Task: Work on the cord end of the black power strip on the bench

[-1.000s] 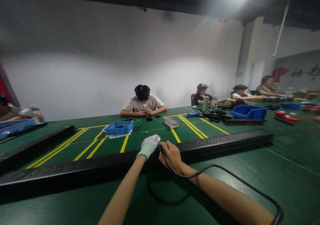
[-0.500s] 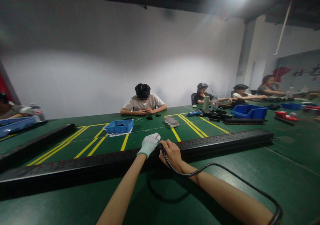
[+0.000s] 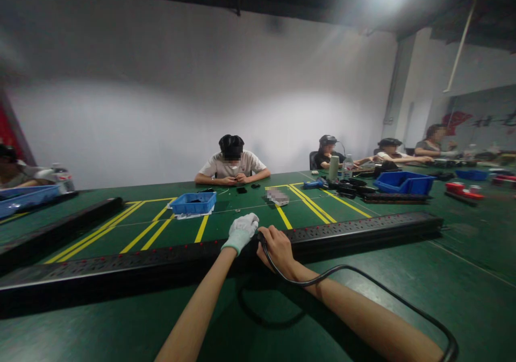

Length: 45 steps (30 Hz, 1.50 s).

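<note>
A long black power strip [image 3: 355,230] with rows of sockets and small red parts lies across the green table in front of me. My left hand [image 3: 241,233], in a white glove, is closed over the strip near its middle. Right beside it, my bare right hand [image 3: 279,248] grips the end of a black power cable [image 3: 363,274] against the strip. The plug itself is hidden in my fingers. From there the cable runs over my right forearm to the lower right, casting a looped shadow on the table.
Another black strip [image 3: 64,226] lies at the left. Beyond my hands stand a small blue bin [image 3: 194,204] and a pixelated object [image 3: 277,196]. To the right are a larger blue bin [image 3: 405,182], a green bottle [image 3: 334,167] and red parts [image 3: 463,191]. A person [image 3: 233,163] sits opposite; others sit along the table.
The view has shifted very slightly. Both my hands keep their places at the strip, and the cable has barely moved.
</note>
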Available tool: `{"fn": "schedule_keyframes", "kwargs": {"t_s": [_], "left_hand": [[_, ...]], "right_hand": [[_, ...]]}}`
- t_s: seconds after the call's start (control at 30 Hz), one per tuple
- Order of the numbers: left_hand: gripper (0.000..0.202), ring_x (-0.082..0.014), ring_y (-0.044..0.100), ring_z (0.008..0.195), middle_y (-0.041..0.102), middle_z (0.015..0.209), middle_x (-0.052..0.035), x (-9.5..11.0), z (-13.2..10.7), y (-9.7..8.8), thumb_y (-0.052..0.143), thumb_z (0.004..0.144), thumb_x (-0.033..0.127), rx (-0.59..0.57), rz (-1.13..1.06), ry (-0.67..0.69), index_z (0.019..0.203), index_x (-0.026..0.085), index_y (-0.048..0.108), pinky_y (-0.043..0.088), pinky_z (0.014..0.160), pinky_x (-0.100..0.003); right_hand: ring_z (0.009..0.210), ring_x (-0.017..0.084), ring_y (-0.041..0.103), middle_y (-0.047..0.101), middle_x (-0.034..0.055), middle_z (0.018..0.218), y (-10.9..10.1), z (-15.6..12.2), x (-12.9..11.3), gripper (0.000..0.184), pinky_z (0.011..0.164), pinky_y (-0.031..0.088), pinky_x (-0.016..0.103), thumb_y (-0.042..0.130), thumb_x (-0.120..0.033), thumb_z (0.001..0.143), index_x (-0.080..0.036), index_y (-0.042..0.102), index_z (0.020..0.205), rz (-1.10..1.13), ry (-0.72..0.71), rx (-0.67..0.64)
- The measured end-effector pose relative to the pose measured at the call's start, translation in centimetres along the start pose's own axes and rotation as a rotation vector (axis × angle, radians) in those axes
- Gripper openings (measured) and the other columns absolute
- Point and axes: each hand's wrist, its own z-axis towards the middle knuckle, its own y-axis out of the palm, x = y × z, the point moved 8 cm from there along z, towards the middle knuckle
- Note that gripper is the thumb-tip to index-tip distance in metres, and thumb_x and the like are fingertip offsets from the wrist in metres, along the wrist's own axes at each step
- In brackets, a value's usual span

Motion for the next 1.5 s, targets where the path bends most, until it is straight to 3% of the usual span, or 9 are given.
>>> {"fn": "schedule_keyframes", "kwargs": {"t_s": [0.77, 1.03, 1.5], "left_hand": [[0.021, -0.0157, 0.056, 0.096, 0.063, 0.100, -0.0006, 0.51, -0.26, -0.51, 0.041, 0.090, 0.029, 0.019, 0.065, 0.053, 0.097, 0.025, 0.060, 0.037, 0.086, -0.027], [0.026, -0.0178, 0.056, 0.095, 0.060, 0.101, -0.0052, 0.38, 0.00, -0.05, 0.047, 0.090, 0.037, -0.009, 0.072, 0.048, 0.100, 0.016, 0.058, 0.042, 0.087, -0.040], [0.025, -0.0176, 0.056, 0.094, 0.060, 0.100, -0.0050, 0.29, 0.15, 0.01, 0.049, 0.090, 0.037, -0.013, 0.078, 0.022, 0.099, 0.016, 0.059, 0.044, 0.087, -0.041]], "right_hand": [[0.081, 0.018, 0.049, 0.051, 0.0048, 0.092, -0.11, -0.02, -0.07, 0.034, 0.078, 0.038, 0.029, 0.050, -0.022, 0.078, -0.020, 0.051, 0.112, 0.025, -0.011, -0.008], [0.080, 0.018, 0.049, 0.051, 0.0047, 0.092, 0.07, -0.03, 0.05, 0.034, 0.077, 0.038, 0.029, 0.051, -0.022, 0.077, -0.020, 0.052, 0.111, 0.020, -0.005, -0.007], [0.080, 0.017, 0.049, 0.051, 0.0047, 0.092, -0.08, -0.06, -0.03, 0.035, 0.077, 0.038, 0.028, 0.051, -0.021, 0.077, -0.020, 0.051, 0.112, 0.020, -0.007, 0.006]]}}
